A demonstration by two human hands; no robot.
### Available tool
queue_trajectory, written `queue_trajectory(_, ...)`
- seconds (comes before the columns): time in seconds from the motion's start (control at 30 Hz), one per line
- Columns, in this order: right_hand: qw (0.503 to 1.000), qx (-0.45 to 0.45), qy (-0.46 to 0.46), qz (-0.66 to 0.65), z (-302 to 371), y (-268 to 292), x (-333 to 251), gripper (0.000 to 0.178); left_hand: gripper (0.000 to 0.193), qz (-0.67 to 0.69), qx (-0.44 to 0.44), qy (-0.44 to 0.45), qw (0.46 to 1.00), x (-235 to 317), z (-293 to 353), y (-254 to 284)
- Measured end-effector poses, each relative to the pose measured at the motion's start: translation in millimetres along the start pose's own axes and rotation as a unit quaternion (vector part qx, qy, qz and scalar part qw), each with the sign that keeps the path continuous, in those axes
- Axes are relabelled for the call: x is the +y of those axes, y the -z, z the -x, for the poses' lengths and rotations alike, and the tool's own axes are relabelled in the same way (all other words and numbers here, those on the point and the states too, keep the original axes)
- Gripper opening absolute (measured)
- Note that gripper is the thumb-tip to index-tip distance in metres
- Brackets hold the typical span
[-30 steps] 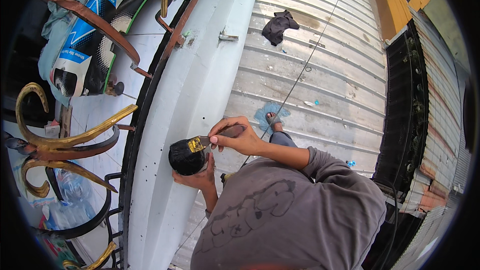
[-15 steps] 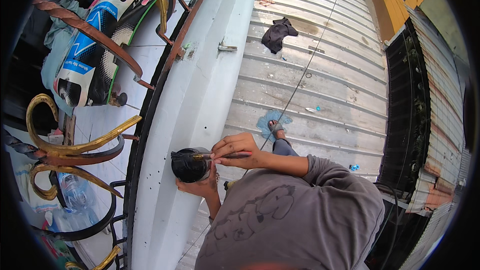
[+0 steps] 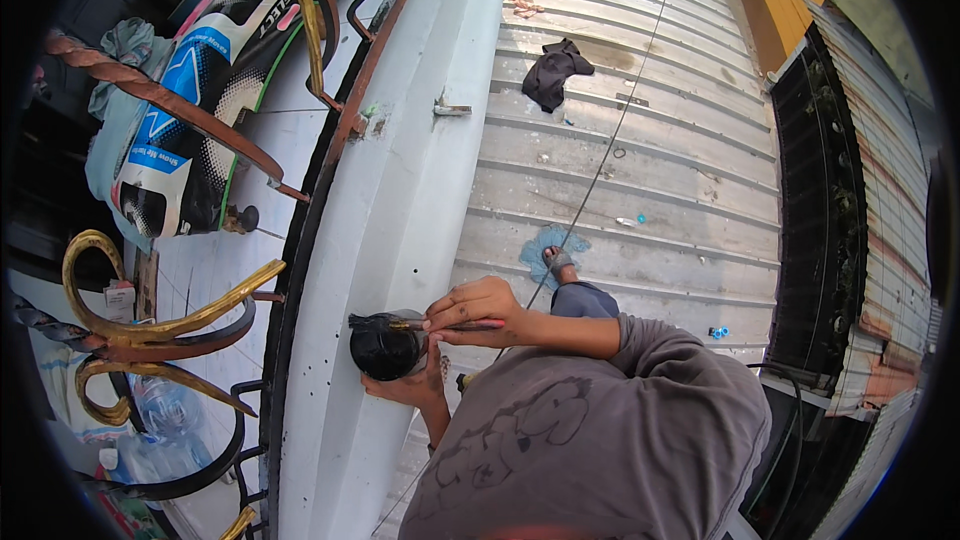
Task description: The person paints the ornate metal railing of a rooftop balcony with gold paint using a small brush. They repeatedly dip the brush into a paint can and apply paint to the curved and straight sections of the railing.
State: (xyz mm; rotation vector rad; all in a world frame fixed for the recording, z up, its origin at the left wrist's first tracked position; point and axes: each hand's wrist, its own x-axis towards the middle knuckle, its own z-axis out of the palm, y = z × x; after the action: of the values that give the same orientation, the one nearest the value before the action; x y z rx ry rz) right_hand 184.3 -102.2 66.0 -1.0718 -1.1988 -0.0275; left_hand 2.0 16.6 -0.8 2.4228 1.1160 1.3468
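My left hand is wrapped round a can of black paint from below and holds it over the pale ledge. In my right hand a paintbrush with a reddish-black handle is pinched between the fingers. Its black-coated bristles lie across the top of the can, near the far-left rim. Black paint covers what shows of the can's opening; its depth cannot be made out.
Left of the pale ledge runs a metal railing with gold-painted scrolls. Beyond it are a printed black-and-white bag and plastic bottles. A dark cloth lies on the corrugated roof, crossed by a thin cable.
The view has shifted slightly, so the railing and can sit lower in it. The bristles now lie nearer the can's far rim. Both hands keep their holds.
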Motion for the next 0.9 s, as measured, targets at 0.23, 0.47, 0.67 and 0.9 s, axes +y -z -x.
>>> queue_trajectory(0.23, 0.999, 0.000, 0.013, -0.034, 0.7, -1.5, 1.6, 0.025, 0.110, 0.060, -0.012, 0.044, 0.997, -1.3, 1.5, -3.5)
queue_trajectory(0.47, 0.999, -0.036, 0.004, 0.005, 2.7, 3.8, 1.6, 0.026, 0.117, 0.052, -0.019, 0.088, 0.995, -9.7, 12.6, -6.9)
queue_trajectory(0.67, 0.999, 0.000, 0.039, 0.022, 6.4, 1.5, 1.2, 0.025, 0.102, -0.024, -0.023, 0.040, 0.999, -13.3, 12.5, -1.2)
queue_trajectory(0.9, 0.998, -0.021, 0.021, 0.048, 3.0, 0.5, 1.6, 0.027, 0.089, -0.055, -0.024, 0.018, 0.998, -5.7, 9.1, 1.6)
